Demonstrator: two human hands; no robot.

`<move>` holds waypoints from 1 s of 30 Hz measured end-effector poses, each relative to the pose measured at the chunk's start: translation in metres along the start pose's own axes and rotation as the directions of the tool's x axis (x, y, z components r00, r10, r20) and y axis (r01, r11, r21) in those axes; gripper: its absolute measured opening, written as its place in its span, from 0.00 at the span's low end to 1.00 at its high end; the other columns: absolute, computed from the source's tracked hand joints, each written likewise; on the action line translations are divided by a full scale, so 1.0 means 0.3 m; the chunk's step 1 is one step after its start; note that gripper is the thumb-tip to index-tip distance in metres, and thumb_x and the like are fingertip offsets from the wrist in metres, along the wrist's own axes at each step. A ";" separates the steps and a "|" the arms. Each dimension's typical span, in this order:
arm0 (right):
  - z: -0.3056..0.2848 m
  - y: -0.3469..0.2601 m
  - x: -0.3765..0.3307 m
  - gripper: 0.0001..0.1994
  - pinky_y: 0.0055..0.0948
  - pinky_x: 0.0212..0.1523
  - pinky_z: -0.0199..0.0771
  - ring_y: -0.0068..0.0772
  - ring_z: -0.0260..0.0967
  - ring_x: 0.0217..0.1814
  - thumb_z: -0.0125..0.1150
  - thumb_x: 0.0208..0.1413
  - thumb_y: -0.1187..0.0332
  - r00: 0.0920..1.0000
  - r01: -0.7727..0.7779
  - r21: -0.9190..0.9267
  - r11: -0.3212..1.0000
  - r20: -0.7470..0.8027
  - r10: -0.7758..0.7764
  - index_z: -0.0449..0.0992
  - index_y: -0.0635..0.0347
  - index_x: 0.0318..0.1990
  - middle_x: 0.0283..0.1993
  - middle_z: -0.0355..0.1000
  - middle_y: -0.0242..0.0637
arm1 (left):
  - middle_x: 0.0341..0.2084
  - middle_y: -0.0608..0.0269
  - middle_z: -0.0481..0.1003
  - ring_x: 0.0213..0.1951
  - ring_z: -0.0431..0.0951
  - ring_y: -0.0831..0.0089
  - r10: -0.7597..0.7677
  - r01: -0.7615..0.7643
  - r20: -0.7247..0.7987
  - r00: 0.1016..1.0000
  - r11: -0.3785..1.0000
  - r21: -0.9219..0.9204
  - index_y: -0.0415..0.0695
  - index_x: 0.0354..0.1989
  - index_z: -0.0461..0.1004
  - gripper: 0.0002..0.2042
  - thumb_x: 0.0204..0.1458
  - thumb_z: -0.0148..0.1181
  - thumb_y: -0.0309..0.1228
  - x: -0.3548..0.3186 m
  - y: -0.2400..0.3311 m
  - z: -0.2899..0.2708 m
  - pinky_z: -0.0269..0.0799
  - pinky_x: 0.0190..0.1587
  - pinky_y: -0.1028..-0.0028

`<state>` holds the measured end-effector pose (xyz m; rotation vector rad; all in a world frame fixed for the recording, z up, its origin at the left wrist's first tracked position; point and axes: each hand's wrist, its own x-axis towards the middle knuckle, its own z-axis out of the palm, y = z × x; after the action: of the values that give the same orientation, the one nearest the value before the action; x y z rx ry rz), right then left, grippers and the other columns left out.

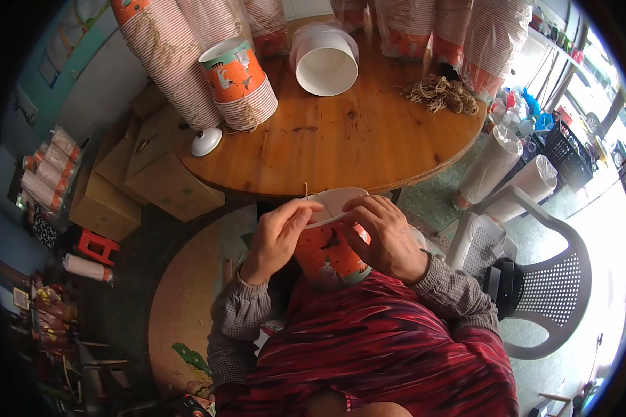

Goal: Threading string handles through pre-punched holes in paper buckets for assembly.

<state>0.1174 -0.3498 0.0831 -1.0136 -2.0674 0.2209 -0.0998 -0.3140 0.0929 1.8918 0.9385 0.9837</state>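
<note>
An orange paper bucket with a teal band near its base and a white inside rests on my lap, mouth up, just below the table's near edge. My left hand is closed at the left side of its rim, thumb and fingers pinched together. A short end of brown string sticks up at the rim beside those fingers. My right hand curls over the right side of the rim, its fingers bent toward the mouth. Whether string lies between the right fingertips is hidden.
On the round wooden table stand stacked orange buckets, a white bucket on its side, a brown string bundle and a white knobbed lid. Cardboard boxes sit left; a grey plastic chair stands right.
</note>
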 end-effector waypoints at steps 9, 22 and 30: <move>-0.012 0.017 -0.020 0.08 0.37 0.48 0.67 0.41 0.69 0.45 0.62 0.47 0.73 0.998 0.053 -0.054 0.997 0.028 -0.052 0.73 0.56 0.36 0.41 0.71 0.37 | 0.32 0.65 0.77 0.37 0.73 0.81 -0.136 0.155 0.599 0.789 0.988 0.020 0.34 0.41 0.75 0.12 0.62 0.51 0.32 0.163 -0.030 -0.021 0.70 0.42 0.77; -0.036 0.100 -0.013 0.06 0.38 0.39 0.66 0.45 0.67 0.36 0.60 0.50 0.69 0.993 0.112 0.126 0.986 0.019 -0.115 0.69 0.58 0.32 0.31 0.67 0.39 | 0.25 0.73 0.72 0.31 0.69 0.86 -0.298 0.328 0.459 0.837 0.945 0.017 0.36 0.31 0.74 0.07 0.56 0.58 0.29 0.170 0.035 0.029 0.66 0.36 0.82; -0.081 0.113 -0.009 0.05 0.36 0.40 0.72 0.45 0.73 0.38 0.60 0.52 0.74 0.979 -0.197 0.444 0.874 0.139 0.150 0.72 0.61 0.36 0.33 0.73 0.43 | 0.26 0.73 0.71 0.31 0.69 0.86 -0.323 0.379 0.334 0.886 0.918 -0.118 0.39 0.33 0.72 0.07 0.58 0.55 0.30 0.150 0.035 0.044 0.66 0.37 0.84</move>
<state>0.1559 -0.3335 0.0817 -0.9025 -1.8799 0.8278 -0.0665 -0.2838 0.1099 1.5886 0.9289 0.5162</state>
